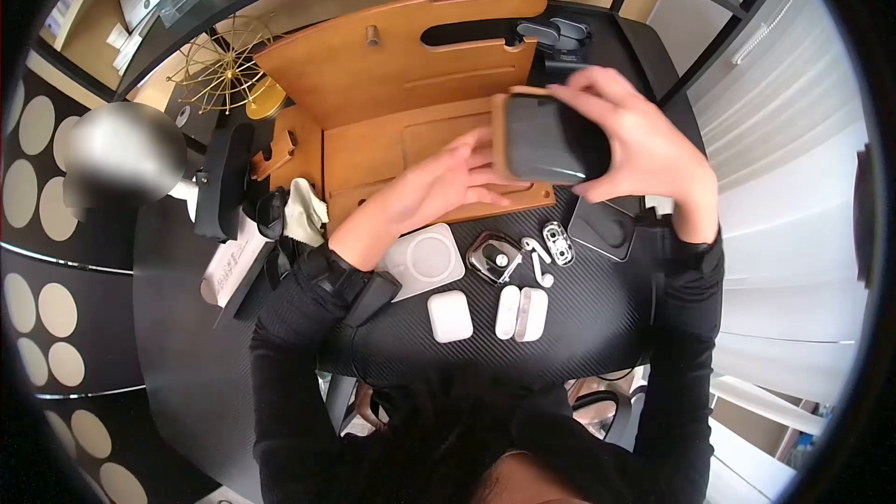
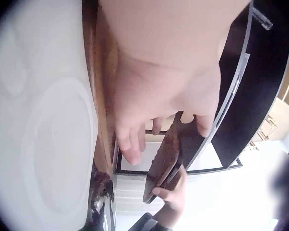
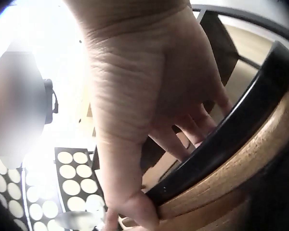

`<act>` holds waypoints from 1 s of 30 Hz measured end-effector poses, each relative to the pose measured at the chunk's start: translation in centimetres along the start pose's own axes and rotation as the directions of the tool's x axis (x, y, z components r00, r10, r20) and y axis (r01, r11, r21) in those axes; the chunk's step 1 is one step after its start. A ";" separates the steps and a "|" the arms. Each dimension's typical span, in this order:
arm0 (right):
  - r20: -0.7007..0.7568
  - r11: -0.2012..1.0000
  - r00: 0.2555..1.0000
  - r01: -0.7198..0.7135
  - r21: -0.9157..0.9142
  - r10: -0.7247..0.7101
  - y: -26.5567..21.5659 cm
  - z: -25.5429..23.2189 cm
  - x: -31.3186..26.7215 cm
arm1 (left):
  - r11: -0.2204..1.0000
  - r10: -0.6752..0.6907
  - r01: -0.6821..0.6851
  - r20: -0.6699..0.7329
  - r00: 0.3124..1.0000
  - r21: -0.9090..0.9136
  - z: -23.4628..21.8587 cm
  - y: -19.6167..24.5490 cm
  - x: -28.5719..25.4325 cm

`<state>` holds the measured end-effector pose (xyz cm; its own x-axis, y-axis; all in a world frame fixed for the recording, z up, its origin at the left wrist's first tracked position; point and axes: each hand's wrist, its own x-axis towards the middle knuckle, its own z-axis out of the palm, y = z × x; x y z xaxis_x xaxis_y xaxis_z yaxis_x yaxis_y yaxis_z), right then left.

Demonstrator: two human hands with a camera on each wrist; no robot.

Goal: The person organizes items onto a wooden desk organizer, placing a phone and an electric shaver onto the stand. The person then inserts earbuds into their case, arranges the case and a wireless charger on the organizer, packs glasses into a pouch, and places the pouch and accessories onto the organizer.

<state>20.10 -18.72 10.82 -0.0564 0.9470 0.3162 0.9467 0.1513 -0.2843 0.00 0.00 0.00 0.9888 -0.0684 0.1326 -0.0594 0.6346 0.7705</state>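
Observation:
My right hand (image 1: 649, 145) grips a rounded-corner slab (image 1: 560, 138) with a glossy black face and a wooden edge. Thumb and fingers are on opposite edges of it, above the front of a brown wooden desk organizer (image 1: 373, 65). In the right wrist view the slab's black layer (image 3: 221, 139) lies over the wood. My left hand (image 1: 429, 182) reaches over the organizer with fingers extended, their tips right at the slab's left edge. From the left wrist the slab (image 2: 164, 156) appears tilted beyond the spread fingers.
Before the organizer lie a white pad with a ring (image 1: 425, 259), a white earbud case (image 1: 451, 316), an opened case (image 1: 521, 314), white earbuds (image 1: 539, 263), a clear-cased gadget (image 1: 495, 257) and a black square pad (image 1: 602, 227). Glasses and cloth (image 1: 303, 210) sit left.

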 end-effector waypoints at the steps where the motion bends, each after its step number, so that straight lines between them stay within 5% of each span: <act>1: -0.013 0.998 0.998 0.064 -0.007 -0.064 -1.0 0.6 1.2 | 1.000 -0.005 0.005 0.002 1.000 0.002 0.5 0.2 -0.2; 3: 0.006 0.996 0.997 0.075 0.041 -0.075 -2.4 2.5 3.0 | 0.965 -0.083 0.031 -0.190 0.978 -0.261 2.0 1.1 -0.9; 7: -0.071 0.993 0.991 0.111 -0.031 -0.113 -2.4 6.0 4.5 | 0.979 0.000 -0.096 -0.473 0.881 -0.180 0.1 1.2 -1.0; 11: -0.103 0.982 0.982 0.149 -0.115 -0.161 -2.0 6.6 3.9 | 0.907 0.052 -0.223 -0.432 0.900 -0.356 -1.6 0.9 -1.1; 12: -0.100 0.985 0.983 0.146 -0.097 -0.155 -1.9 6.7 3.7 | 0.924 0.044 -0.230 -0.512 0.858 -0.306 -1.7 0.8 -1.0; 20: -0.124 0.980 0.978 0.151 -0.132 -0.168 -2.0 7.5 3.6 | 0.915 0.070 -0.249 -0.483 0.873 -0.317 -2.2 0.7 -0.6; 30: -0.046 0.964 0.982 0.168 -0.208 -0.181 -1.9 7.8 3.5 | 0.923 0.094 -0.288 -0.573 0.814 -0.257 -1.8 0.2 -0.7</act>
<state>15.64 -13.53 5.40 -0.2119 0.8898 0.4041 0.9688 0.2455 -0.0327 -0.45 1.54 -1.07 0.8780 0.4449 -0.1765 -0.3039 0.8032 0.5124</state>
